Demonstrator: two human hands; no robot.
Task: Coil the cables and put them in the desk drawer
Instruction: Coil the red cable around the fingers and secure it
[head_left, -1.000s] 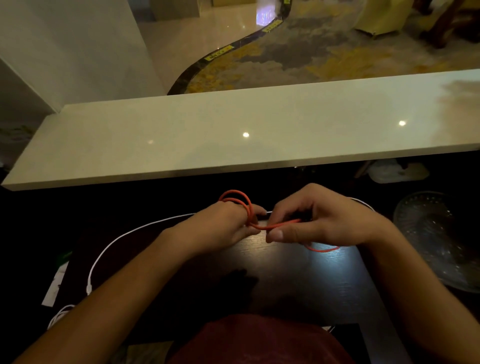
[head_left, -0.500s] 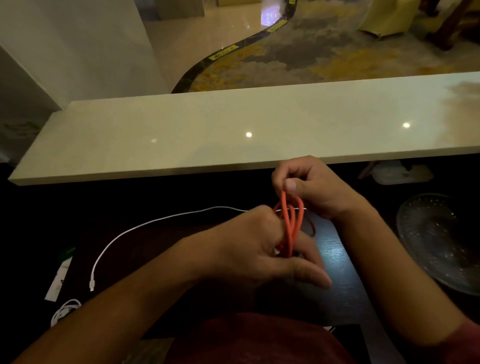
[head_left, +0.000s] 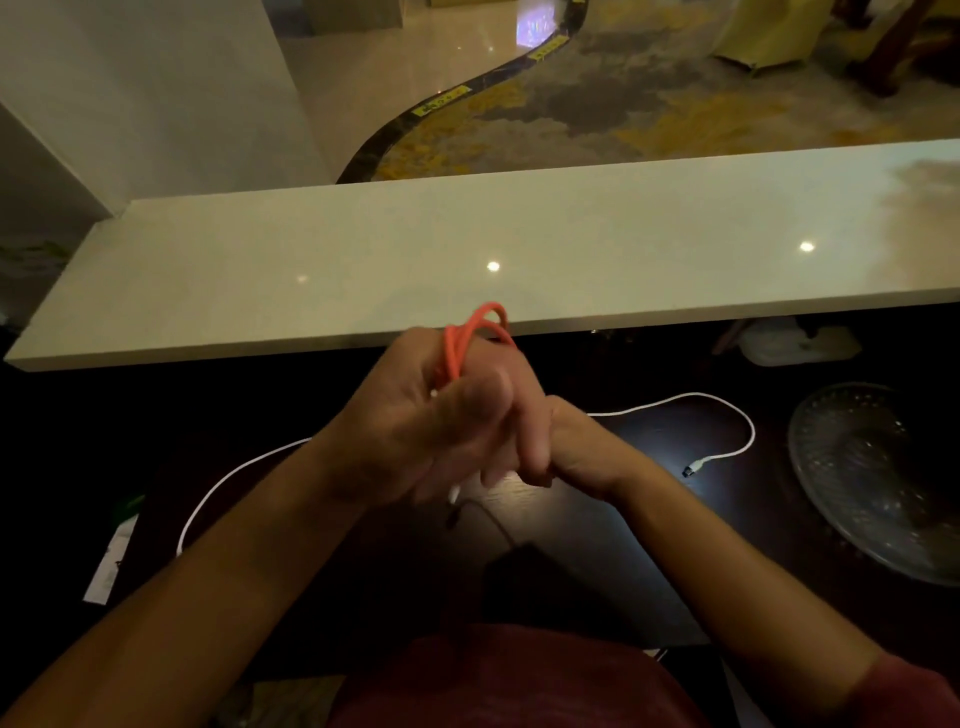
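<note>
An orange cable (head_left: 475, 332), wound into a small coil, sticks up from my left hand (head_left: 415, 421), which is closed around it above the dark desk (head_left: 597, 519). My right hand (head_left: 566, 447) presses against the left from the right and closes on the same coil; most of its fingers are hidden. A small pale plug end (head_left: 456, 493) dangles below my hands. A white cable (head_left: 727, 410) lies loose on the desk, running behind my hands from the left to a connector (head_left: 693, 469) on the right. No drawer shows.
A pale raised counter (head_left: 467, 249) runs across just behind my hands. A glass plate (head_left: 872, 483) sits on the desk at the right. A paper slip (head_left: 111, 566) lies at the left edge, and a white object (head_left: 795, 343) under the counter at the right.
The orange cable went from a loose strand stretched between my hands to a tight coil. Both hands rose toward the counter and closed together, uncovering the white cable's right end.
</note>
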